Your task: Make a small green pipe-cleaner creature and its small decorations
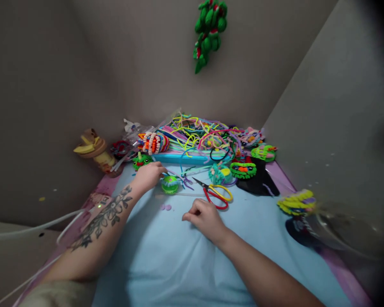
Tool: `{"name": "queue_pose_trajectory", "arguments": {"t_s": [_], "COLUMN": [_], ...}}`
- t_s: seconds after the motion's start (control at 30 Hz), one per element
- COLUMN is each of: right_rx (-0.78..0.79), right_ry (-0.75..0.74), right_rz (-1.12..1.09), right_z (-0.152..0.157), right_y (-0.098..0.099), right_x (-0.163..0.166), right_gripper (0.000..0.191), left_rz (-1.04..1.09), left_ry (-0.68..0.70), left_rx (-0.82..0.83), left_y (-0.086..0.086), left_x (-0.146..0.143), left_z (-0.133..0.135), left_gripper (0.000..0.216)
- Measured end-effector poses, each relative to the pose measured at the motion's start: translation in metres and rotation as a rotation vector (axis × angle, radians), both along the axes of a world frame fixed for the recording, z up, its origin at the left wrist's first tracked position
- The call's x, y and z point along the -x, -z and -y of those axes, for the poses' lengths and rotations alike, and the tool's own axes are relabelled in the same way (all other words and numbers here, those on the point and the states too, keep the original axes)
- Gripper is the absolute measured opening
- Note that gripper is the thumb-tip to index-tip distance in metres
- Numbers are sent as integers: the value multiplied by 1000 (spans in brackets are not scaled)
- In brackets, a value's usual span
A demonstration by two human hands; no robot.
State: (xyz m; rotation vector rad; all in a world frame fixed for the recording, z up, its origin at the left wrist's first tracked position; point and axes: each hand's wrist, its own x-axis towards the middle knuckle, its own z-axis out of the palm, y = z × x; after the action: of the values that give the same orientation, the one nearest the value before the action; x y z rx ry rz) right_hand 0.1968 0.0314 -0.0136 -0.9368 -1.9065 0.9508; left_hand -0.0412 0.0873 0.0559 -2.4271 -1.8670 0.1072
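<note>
My left hand [149,175] reaches to the far left part of the blue cloth, its fingertips pinched together. Whatever they may hold is too small to make out. Just below those fingertips sits a small green and light-blue fuzzy piece [169,185], with purple pipe cleaners [187,182] to its right. A green fuzzy figure with eyes [142,161] is behind the left hand. My right hand [206,218] rests on the cloth with curled fingers; their inner side is hidden. Right behind it lie scissors [215,192] with red and yellow handles, blades spread. Two small lilac discs [165,207] lie between the hands.
A heap of colourful pipe cleaners [195,132] fills a blue tray [192,159] at the back. Several fuzzy figures stand around it, including a teal one [220,174] and a green one [243,170]. A clear container [342,232] is at the right; white cables [35,228] run in from the left.
</note>
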Motion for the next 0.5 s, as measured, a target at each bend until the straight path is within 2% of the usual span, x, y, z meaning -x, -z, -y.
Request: {"name": "queue_pose_trajectory", "arguments": {"t_s": [0.07, 0.17, 0.3, 0.5], "right_rx": [-22, -124, -160, -175], "right_ry": [6, -74, -120, -136], "right_rz": [22, 22, 19, 16], "right_z": [-1, -3, -5, -2], "right_y": [1, 1, -2, -4], "right_x": [-1, -4, -6, -3], "right_gripper": [46, 55, 56, 53], "left_rz": [-32, -53, -59, 9], "left_ry": [51, 96, 113, 67], "left_rx": [37, 76, 98, 36], "left_y": [4, 8, 11, 8], "left_x": [3, 8, 12, 10], "left_z": [-11, -23, -32, -34], "left_gripper": [24, 27, 23, 25]}}
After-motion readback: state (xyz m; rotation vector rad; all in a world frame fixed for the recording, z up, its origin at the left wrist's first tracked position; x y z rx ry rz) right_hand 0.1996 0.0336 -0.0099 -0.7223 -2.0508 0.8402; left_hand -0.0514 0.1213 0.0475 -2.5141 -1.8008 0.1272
